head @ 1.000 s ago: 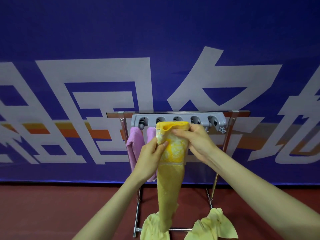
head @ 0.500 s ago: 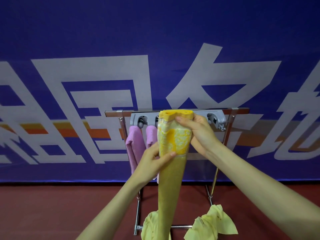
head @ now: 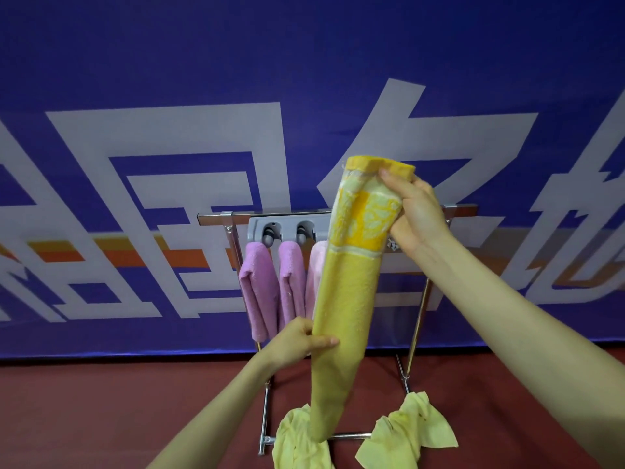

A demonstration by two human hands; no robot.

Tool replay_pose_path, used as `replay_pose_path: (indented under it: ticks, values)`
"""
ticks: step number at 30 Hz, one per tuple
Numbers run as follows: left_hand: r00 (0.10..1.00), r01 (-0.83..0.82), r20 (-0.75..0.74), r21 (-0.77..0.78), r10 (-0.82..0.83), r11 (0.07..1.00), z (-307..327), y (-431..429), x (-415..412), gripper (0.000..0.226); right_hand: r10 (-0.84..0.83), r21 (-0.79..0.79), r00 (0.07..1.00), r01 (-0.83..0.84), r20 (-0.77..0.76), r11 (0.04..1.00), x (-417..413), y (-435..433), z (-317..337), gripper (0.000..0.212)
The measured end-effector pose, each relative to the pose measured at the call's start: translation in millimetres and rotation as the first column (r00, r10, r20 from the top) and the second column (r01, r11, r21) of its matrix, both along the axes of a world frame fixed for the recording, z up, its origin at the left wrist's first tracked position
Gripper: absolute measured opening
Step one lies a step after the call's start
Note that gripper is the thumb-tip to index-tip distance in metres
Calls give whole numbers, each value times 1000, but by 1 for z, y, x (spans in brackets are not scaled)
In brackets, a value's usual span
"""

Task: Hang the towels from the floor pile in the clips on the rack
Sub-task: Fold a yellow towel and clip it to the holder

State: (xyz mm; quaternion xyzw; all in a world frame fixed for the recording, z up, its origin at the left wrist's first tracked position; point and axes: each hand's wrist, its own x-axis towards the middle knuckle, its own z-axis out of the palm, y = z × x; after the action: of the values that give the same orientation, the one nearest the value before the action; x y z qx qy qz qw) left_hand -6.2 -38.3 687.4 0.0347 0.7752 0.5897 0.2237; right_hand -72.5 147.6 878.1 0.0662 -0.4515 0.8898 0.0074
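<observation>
**Q:** Which parts are obscured?
**A:** The yellow towel (head: 348,299) covers the right portion of the clip bar (head: 287,228) and most of a paler pink towel (head: 316,274). The left hand's (head: 297,343) fingers lie behind the cloth.

**Q:** Hand positions?
**A:** The right hand (head: 417,211), raised above the top rail of the rack (head: 216,217), pinches the yellow towel's folded top edge. The left hand grips it at mid-length, thumb across the front. Two pink towels (head: 260,289) hang at the bar's left end. The floor pile (head: 299,445) lies at the rack's base.
</observation>
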Motion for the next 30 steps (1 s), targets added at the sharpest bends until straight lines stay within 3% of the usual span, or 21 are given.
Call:
replay_pose_path:
  ticks: [2,6,10,16,20,23,26,30]
  values:
    - [1000,-24,-2,18,24,1000,0,-1,2,30,-53,-37,999,53,1,998,-6,7,6,7]
    - [996,-90,-17,77,91,993,10,-1,8,27,-80,-86,996,82,26,993,-17,19,6,29]
    - [994,-92,-37,176,100,980,21,2,13,25,-75,28,997,74,27,997,-23,25,-4,45]
    - [988,-106,-69,343,138,933,44,4,14,32,-136,109,989,128,65,986,-25,30,-21,41]
    - [966,-158,-116,452,233,878,64,3,11,29,-27,212,974,-21,224,977,-22,32,-49,27]
    - [949,-162,-163,480,269,862,78,4,8,26,52,317,914,-192,402,929,-10,30,-80,14]
    - [945,-160,-179,476,274,865,87,5,4,25,116,374,868,-324,482,869,6,24,-108,28]
    - [945,-164,-183,451,270,878,92,4,-3,35,272,457,869,-456,413,763,24,16,-125,40]
